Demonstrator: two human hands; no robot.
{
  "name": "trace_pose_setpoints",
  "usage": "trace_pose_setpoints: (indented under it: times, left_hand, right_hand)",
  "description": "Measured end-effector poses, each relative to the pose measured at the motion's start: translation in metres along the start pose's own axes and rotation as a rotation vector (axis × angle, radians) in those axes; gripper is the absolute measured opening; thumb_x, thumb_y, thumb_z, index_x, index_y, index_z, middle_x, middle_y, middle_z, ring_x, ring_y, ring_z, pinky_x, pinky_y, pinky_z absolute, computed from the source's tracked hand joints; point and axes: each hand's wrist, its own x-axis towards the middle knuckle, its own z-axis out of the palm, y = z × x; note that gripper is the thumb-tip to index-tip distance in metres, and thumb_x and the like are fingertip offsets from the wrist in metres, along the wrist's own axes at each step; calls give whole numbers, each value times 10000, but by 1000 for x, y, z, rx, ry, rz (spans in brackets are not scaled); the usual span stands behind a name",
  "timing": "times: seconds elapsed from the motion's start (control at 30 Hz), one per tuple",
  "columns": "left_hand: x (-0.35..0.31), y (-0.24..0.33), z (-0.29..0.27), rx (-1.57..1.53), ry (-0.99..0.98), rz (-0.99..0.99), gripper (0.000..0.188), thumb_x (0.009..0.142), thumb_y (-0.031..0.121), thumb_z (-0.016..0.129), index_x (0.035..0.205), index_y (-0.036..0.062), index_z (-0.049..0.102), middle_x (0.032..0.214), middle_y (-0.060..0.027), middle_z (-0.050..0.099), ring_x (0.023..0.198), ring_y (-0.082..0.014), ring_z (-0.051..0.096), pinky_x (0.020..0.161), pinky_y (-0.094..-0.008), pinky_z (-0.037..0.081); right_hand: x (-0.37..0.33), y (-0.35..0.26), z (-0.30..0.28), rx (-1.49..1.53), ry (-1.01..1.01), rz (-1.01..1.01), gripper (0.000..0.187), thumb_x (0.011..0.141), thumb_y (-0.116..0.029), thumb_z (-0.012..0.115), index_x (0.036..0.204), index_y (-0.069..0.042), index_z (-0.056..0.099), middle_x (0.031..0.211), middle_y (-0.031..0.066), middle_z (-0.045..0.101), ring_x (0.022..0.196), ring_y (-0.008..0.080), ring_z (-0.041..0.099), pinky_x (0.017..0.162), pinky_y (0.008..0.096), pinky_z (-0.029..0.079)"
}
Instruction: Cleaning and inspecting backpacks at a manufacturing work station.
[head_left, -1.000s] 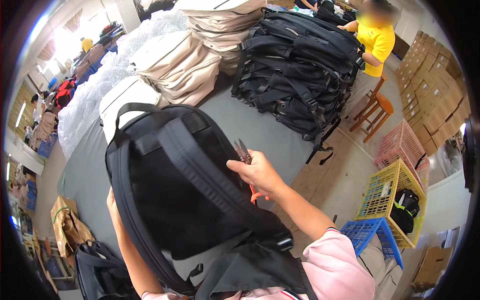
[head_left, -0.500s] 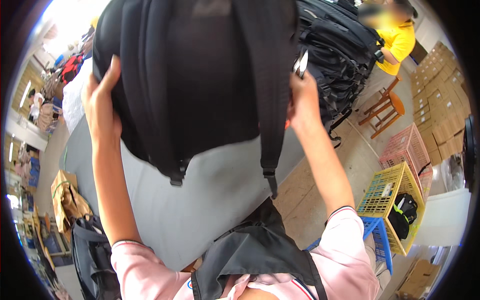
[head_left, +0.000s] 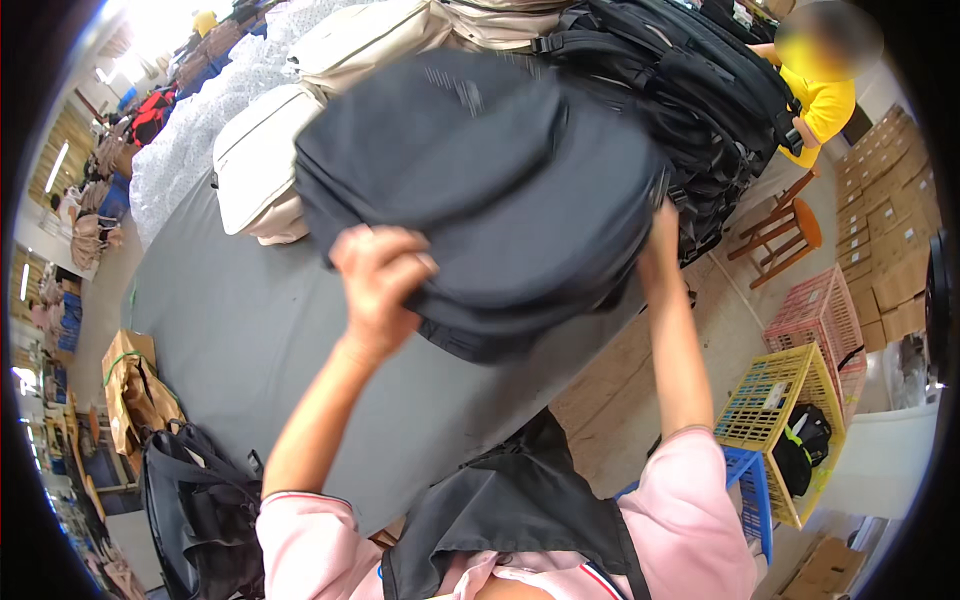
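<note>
A black backpack (head_left: pixel 500 220), blurred by motion, is held tilted above the grey table, its rounded front toward me. My left hand (head_left: pixel 380 285) has its fingers curled onto the near left part of the bag. At the bag's right side, my right hand (head_left: pixel 660 250) grips the edge, its fingers partly hidden. A thin pale streak shows by its fingertips, too smeared to make out; half a second ago pointed metal blades stuck out there.
Cream bags (head_left: pixel 265 165) and a heap of black backpacks (head_left: pixel 690 100) lie along the far side of the grey table (head_left: pixel 240 330). Another backpack (head_left: pixel 195 510) and a brown paper bag (head_left: pixel 140 390) are at left. Plastic crates (head_left: pixel 765 400), a wooden stool (head_left: pixel 790 235) and a person in yellow (head_left: pixel 825 110) are at right.
The backpack has turned from its strap side to its front and come lower. My left hand has moved right and down; my right hand has shifted slightly right and down. Cream bags now show behind.
</note>
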Motion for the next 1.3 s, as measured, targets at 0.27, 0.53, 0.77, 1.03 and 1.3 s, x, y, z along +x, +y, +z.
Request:
trace_pose_setpoints:
  times: [0.27,0.53,0.77,1.03,1.3]
  left_hand:
    - [-160,97,36,-741,145,-1868,750,832,319,690,1410,116,257,1432,-151,254,1293,-319,323,985,-473,377]
    - [-148,101,83,-1403,65,-2216,565,916,282,590,1333,80,265,1345,-207,369,1209,-378,446,928,-615,412]
    - [-160,75,96,-1332,62,-2105,264,958,50,434,1219,90,445,1196,-115,555,1071,-317,567,895,-559,484]
    - [-172,1,122,-1515,323,-2049,414,988,272,393,1334,46,415,1290,-144,533,1134,-280,562,920,-464,497]
    - [-128,-81,159,-1353,112,-1886,443,972,308,418,1299,14,475,1224,-114,592,1013,-266,627,870,-371,541]
  right_hand:
    - [-79,102,-90,-430,82,136,306,910,-225,598,1090,19,634,1071,100,655,883,183,629,811,288,466]
    - [-33,109,-42,-698,-115,252,586,766,-358,745,1126,58,541,984,133,642,744,189,642,716,322,503]
    - [-44,117,9,-318,-211,357,212,763,-159,710,812,-42,540,683,43,560,481,119,498,436,266,429]
    - [-63,-25,73,198,-189,353,224,734,-97,711,723,-149,493,604,-70,460,403,33,344,340,180,261]
    - [-70,68,-88,-422,-59,396,204,779,-62,693,746,-103,495,650,-29,517,513,83,488,485,229,398]
